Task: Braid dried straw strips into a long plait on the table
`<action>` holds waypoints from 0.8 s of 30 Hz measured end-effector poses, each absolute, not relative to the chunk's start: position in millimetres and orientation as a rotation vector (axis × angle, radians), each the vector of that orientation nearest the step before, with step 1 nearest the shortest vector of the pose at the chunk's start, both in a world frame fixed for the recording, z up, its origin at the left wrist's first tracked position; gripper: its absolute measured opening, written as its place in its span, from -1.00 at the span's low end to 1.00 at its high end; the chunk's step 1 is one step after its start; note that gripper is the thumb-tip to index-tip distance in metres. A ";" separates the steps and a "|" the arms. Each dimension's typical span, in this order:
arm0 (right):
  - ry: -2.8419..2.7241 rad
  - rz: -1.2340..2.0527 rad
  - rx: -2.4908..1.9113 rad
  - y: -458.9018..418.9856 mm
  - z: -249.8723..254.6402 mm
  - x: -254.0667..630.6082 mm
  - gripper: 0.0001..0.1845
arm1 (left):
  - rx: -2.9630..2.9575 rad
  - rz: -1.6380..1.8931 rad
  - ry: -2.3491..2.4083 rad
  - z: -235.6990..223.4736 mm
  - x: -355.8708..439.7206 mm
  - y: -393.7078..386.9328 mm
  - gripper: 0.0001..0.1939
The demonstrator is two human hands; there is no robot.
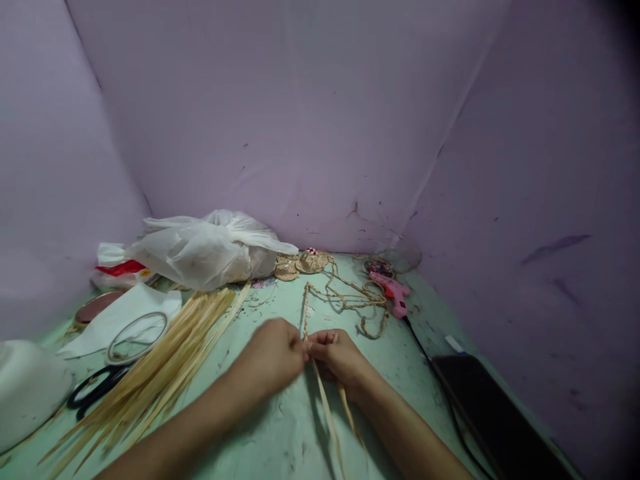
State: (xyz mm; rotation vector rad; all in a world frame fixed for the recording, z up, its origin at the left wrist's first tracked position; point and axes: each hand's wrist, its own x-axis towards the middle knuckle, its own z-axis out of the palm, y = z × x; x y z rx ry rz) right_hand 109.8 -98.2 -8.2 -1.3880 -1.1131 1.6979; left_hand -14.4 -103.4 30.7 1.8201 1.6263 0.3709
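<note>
A thin straw braid (307, 307) runs up the table from between my two hands. My left hand (279, 353) is closed, its fingertips pinching at the lower end of the braid; they look slightly blurred. My right hand (336, 357) meets it from the other side, thumb and fingers pinched on the same spot. Below the hands hang loose straw strands (326, 407), flat and pale. At its far end the braid bends right into a long finished cord (350, 300) that lies in loops on the green table.
Left of my hands lies a bundle of straw strips (170, 353) over black-handled scissors (95, 390). A white plastic bag (210, 250) and small woven hats (313, 261) sit by the wall. To the right are a pink glue gun (393, 292) with its black cord and a dark flat device (495, 413).
</note>
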 end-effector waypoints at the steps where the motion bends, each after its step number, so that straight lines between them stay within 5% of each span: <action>1: -1.145 1.711 -1.376 -98.0 -7.6 111.1 -0.85 | 1.696 0.447 1.652 31.1 -18.3 -96.9 -0.83; 4: -1.202 1.731 -1.348 -96.9 -8.1 114.6 -0.87 | 1.230 0.489 1.466 26.6 -21.3 -86.1 -0.72; 10: -1.373 1.680 -1.260 -92.5 -18.5 117.2 -0.84 | 1.127 0.370 1.306 11.5 -11.3 -89.6 -0.87; 19: -2.055 0.533 -1.821 -111.0 -0.3 110.0 -0.79 | 1.546 0.475 1.576 -6.9 -7.2 -88.4 -0.86; 24: -2.201 0.379 -2.074 -127.1 21.6 97.5 -0.77 | 1.425 0.531 1.506 -14.3 -3.5 -89.3 -0.85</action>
